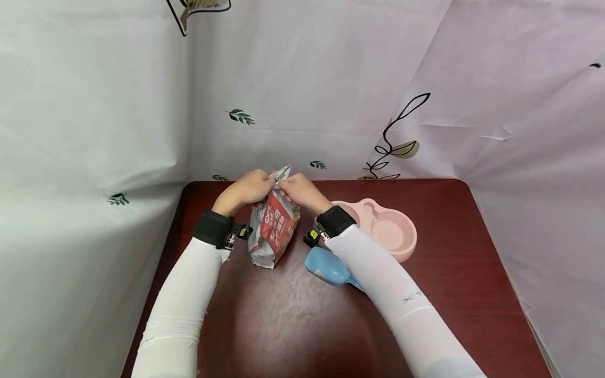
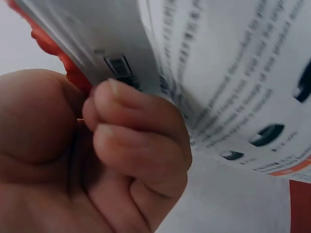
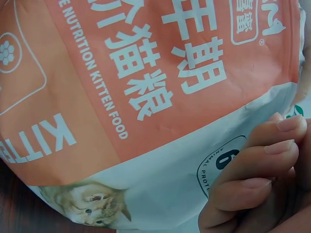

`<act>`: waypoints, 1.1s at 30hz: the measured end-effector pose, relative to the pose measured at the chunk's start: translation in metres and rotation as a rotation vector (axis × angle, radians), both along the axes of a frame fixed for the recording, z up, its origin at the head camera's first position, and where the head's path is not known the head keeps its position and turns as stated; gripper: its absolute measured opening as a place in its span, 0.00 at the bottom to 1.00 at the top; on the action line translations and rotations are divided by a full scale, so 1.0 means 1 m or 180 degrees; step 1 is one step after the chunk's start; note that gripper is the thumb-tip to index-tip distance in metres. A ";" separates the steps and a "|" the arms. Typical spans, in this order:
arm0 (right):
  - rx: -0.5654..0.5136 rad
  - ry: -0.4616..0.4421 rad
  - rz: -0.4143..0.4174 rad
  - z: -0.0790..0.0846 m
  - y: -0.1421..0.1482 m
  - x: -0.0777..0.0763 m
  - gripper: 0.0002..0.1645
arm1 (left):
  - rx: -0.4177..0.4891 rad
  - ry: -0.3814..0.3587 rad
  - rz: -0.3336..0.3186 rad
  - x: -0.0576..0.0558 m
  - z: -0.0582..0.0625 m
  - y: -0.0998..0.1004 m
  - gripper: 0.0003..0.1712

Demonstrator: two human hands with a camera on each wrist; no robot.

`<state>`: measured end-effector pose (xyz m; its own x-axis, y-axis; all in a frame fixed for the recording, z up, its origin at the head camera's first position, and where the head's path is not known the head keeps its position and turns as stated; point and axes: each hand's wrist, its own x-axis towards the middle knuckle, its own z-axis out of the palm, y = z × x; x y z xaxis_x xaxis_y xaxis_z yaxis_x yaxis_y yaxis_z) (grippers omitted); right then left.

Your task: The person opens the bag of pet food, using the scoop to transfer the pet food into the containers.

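Observation:
A red and white bag of kitten food [image 1: 278, 223] is upright near the back of the table, its printed front turned to the right. My left hand [image 1: 252, 186] pinches the top of the bag on the left side. The right hand [image 1: 302, 190] grips the same top edge from the right, with the crumpled end poking up between both hands. In the left wrist view, curled fingers [image 2: 141, 131] press against the white back panel. The right wrist view shows the orange front with a kitten picture, beside the curled right fingers [image 3: 257, 165].
A pink double-bowl dish [image 1: 397, 236] sits to the right, partly behind my right wrist. A blue scoop [image 1: 327, 266] lies in front of it, its handle passing under my right forearm. The dark red table [image 1: 454, 294] meets cloth-covered walls at the back and sides.

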<state>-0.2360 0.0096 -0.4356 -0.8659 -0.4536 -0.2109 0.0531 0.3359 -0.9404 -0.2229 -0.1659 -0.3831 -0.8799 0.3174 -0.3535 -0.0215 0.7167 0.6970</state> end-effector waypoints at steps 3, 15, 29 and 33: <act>0.0064 -0.0036 -0.0016 0.000 0.002 0.000 0.28 | 0.0085 0.0023 -0.0024 0.000 -0.002 -0.002 0.28; -0.0083 -0.0245 0.0058 -0.003 0.017 0.002 0.27 | 0.0179 0.0006 0.0091 0.004 -0.005 -0.006 0.26; -0.0015 -0.0149 0.0192 0.002 0.049 -0.001 0.25 | -0.0063 0.0094 0.0131 0.010 0.014 -0.011 0.25; -0.0071 0.0006 0.0174 0.005 0.057 -0.001 0.25 | -0.0108 0.0069 0.0062 0.011 0.017 -0.015 0.23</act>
<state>-0.2372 0.0665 -0.4309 -0.8401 -0.5047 -0.1988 0.0336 0.3173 -0.9477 -0.2123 -0.1811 -0.3665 -0.8934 0.2881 -0.3447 -0.0210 0.7397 0.6727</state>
